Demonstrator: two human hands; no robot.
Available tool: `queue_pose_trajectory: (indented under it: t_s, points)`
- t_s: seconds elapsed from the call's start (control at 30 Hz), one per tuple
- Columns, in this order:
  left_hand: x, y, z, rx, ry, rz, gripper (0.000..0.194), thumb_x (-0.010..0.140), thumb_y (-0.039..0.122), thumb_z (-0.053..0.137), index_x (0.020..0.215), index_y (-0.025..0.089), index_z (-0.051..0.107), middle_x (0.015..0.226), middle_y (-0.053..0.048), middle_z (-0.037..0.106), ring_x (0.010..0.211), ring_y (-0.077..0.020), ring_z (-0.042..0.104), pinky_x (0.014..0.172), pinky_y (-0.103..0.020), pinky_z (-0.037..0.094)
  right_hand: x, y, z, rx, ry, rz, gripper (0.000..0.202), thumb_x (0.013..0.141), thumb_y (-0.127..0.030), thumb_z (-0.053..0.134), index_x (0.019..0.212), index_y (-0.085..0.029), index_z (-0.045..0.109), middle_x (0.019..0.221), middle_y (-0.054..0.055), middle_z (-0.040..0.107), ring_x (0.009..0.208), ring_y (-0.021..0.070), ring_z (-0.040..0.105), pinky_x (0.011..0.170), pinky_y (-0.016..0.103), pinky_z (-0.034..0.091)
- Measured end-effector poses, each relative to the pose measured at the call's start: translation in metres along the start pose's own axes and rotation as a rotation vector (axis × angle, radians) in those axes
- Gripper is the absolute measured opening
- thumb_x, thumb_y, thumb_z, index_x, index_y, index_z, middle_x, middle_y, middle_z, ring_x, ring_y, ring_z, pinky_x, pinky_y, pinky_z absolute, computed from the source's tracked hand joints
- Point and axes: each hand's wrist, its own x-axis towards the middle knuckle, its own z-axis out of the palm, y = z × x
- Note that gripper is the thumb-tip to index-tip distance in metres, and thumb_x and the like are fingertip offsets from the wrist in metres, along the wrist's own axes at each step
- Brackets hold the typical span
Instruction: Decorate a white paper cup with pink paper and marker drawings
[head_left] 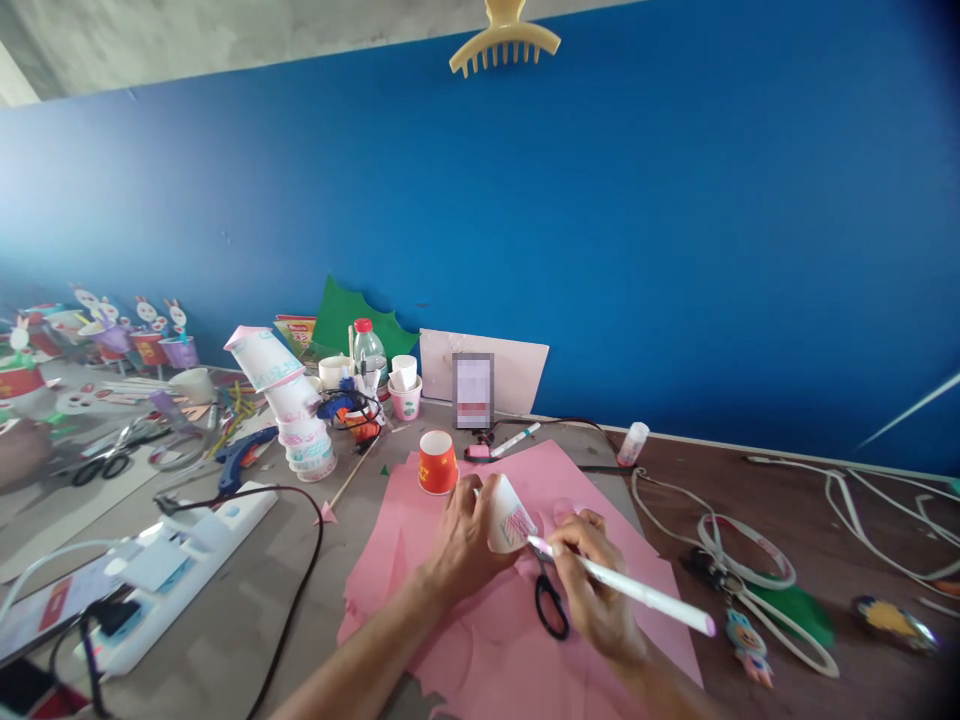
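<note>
We have our left hand curled round a tilted white paper cup with pink scribbles, our right hand pinching a slim white pink-tipped marker, nib at the cup. Below: pink paper sheets, black-handled scissors on them. Red paper cup stands just beyond.
</note>
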Motion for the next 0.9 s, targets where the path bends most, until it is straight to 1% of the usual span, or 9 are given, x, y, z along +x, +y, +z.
queue_pose_trajectory:
  t_s: [0.17, 0.3, 0.53, 0.63, 0.77, 0.9]
  points:
    - [0.000, 0.001, -0.002, 0.009, -0.007, 0.010, 0.082, 0.068, 0.041, 0.077, 0.135, 0.016, 0.037, 0.111, -0.014, 0.048, 0.104, -0.0306, 0.054, 0.086, -0.047, 0.052, 0.000, -0.006, 0.003, 0.005, -0.038, -0.039, 0.016, 0.090, -0.015, 0.045, 0.081, -0.023, 0.055, 0.064, -0.004, 0.056, 0.061, 0.0167, 0.052, 0.074, 0.038, 0.038]
    - [0.001, 0.001, -0.003, 0.006, 0.002, 0.031, 0.079, 0.070, 0.041, 0.075, 0.134, 0.014, 0.038, 0.109, -0.013, 0.047, 0.102, -0.0288, 0.053, 0.086, -0.045, 0.052, -0.003, -0.003, 0.009, -0.004, -0.052, -0.041, 0.013, 0.090, -0.013, 0.048, 0.088, -0.023, 0.056, 0.069, -0.003, 0.058, 0.064, 0.0174, 0.054, 0.074, 0.038, 0.038]
    - [0.001, 0.001, -0.003, 0.023, -0.007, 0.023, 0.077, 0.071, 0.042, 0.074, 0.134, 0.015, 0.040, 0.109, -0.012, 0.048, 0.101, -0.0283, 0.054, 0.087, -0.045, 0.051, -0.006, 0.000, 0.009, -0.018, -0.076, -0.016, 0.013, 0.089, -0.014, 0.047, 0.084, -0.023, 0.056, 0.066, -0.002, 0.057, 0.063, 0.0177, 0.051, 0.071, 0.037, 0.036]
    - [0.001, 0.001, -0.003, 0.024, 0.003, 0.023, 0.077, 0.071, 0.044, 0.073, 0.134, 0.015, 0.040, 0.109, -0.013, 0.048, 0.102, -0.0291, 0.053, 0.088, -0.046, 0.051, -0.005, 0.000, 0.006, -0.010, -0.086, -0.022, 0.014, 0.088, -0.014, 0.046, 0.079, -0.023, 0.053, 0.063, -0.004, 0.054, 0.059, 0.0164, 0.049, 0.074, 0.038, 0.036]
    - [0.001, 0.001, -0.002, 0.027, 0.009, 0.028, 0.081, 0.069, 0.040, 0.076, 0.135, 0.014, 0.038, 0.110, -0.013, 0.047, 0.104, -0.0298, 0.053, 0.088, -0.046, 0.051, -0.003, 0.001, 0.002, -0.002, -0.064, -0.030, 0.019, 0.089, -0.016, 0.044, 0.073, -0.024, 0.048, 0.060, -0.006, 0.052, 0.055, 0.0152, 0.047, 0.076, 0.039, 0.035]
    - [0.001, 0.001, -0.003, 0.037, -0.001, 0.024, 0.083, 0.068, 0.039, 0.077, 0.135, 0.014, 0.036, 0.110, -0.013, 0.047, 0.103, -0.0299, 0.053, 0.088, -0.046, 0.051, -0.003, -0.002, 0.003, 0.018, -0.035, -0.018, 0.017, 0.090, -0.016, 0.045, 0.076, -0.024, 0.052, 0.063, -0.004, 0.054, 0.059, 0.0165, 0.050, 0.074, 0.037, 0.036]
